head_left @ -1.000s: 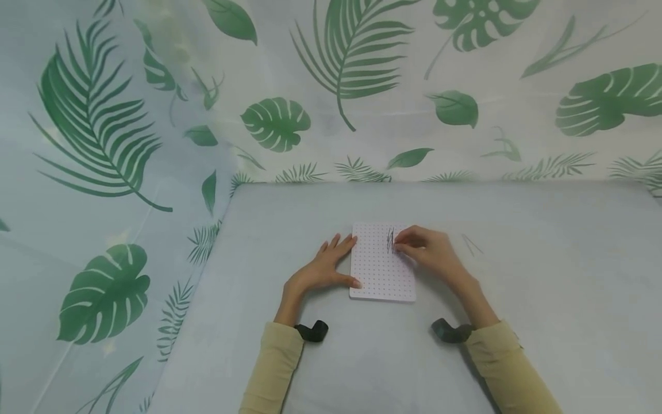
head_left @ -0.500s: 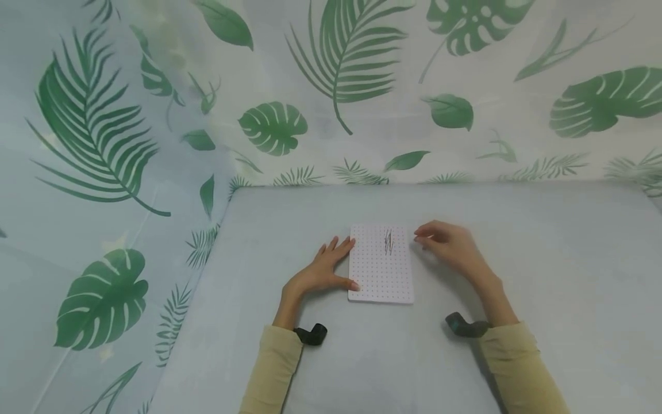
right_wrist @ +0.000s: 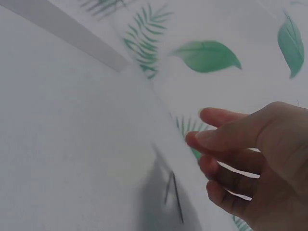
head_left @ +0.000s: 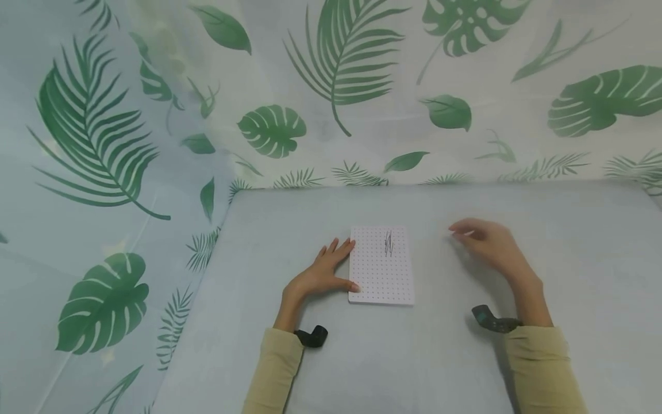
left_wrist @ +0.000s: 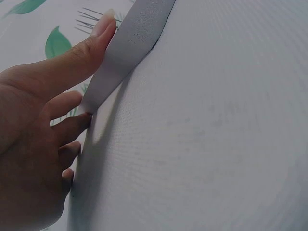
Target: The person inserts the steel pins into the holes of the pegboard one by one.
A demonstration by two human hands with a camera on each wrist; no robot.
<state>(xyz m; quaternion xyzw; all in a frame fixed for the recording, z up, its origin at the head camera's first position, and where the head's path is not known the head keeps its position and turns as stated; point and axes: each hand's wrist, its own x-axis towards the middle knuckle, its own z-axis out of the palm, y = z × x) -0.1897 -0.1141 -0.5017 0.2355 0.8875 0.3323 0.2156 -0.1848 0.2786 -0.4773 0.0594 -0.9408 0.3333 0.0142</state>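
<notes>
A white pegboard (head_left: 380, 276) with a grid of small holes lies on the table. Several thin dark pins (head_left: 389, 244) stand in its upper part; in the left wrist view the pins (left_wrist: 89, 20) stick out past the board's edge. My left hand (head_left: 322, 273) is spread at the board's left side, thumb and fingertips touching its edge. To the right of the board, my right hand (head_left: 488, 244) is raised over the table with loosely bent fingers, nothing visible between them. Below it in the right wrist view lie two loose thin pins (right_wrist: 174, 195), hidden by the hand in the head view.
A pale cloth covers the table (head_left: 383, 356). Behind it and along its left side hangs a white curtain (head_left: 372, 155) printed with green leaves. A black wrist device sits at each sleeve cuff, the left device (head_left: 312, 336) and the right device (head_left: 491, 319).
My right hand has left the pins on the board and moved right, over the loose pins on the table. My left hand stays at the board's left edge.
</notes>
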